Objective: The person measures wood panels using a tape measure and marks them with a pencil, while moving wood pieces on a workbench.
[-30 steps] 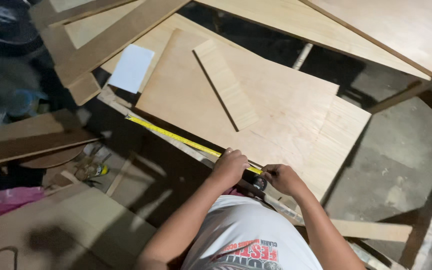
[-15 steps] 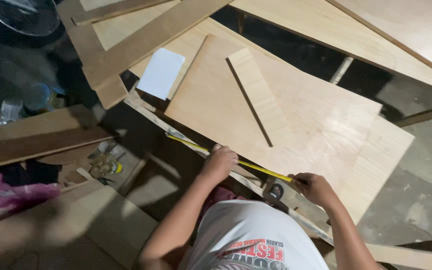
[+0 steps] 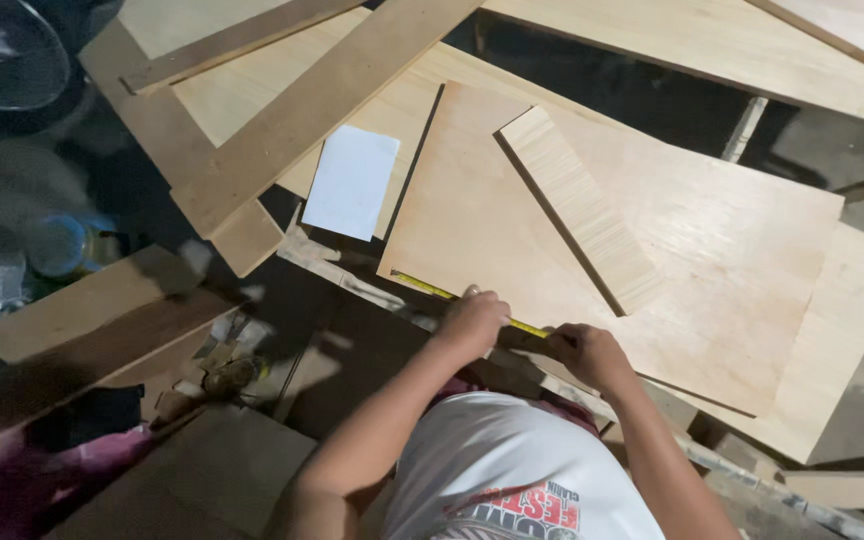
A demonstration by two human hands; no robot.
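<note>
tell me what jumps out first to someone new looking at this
Two bare hands, the left hand and right hand, meet at the near edge of a large plywood sheet, stretching a yellow tape measure along it. A narrow wood strip lies diagonally on the sheet, and a white card sits to its left.

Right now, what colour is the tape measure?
Yellow. The tape measure shows best in the head view, stretched along the plywood sheet.

Counting it up: two hands, left hand (image 3: pixel 472 322) and right hand (image 3: pixel 584 354). One yellow tape measure (image 3: pixel 452 295). One big plywood sheet (image 3: pixel 712 260) with one short ribbed board (image 3: pixel 580 208) lying on top. One white card (image 3: pixel 352 182). One blue cup (image 3: pixel 60 244). Two long planks (image 3: pixel 322 105) crossed up top.
</note>
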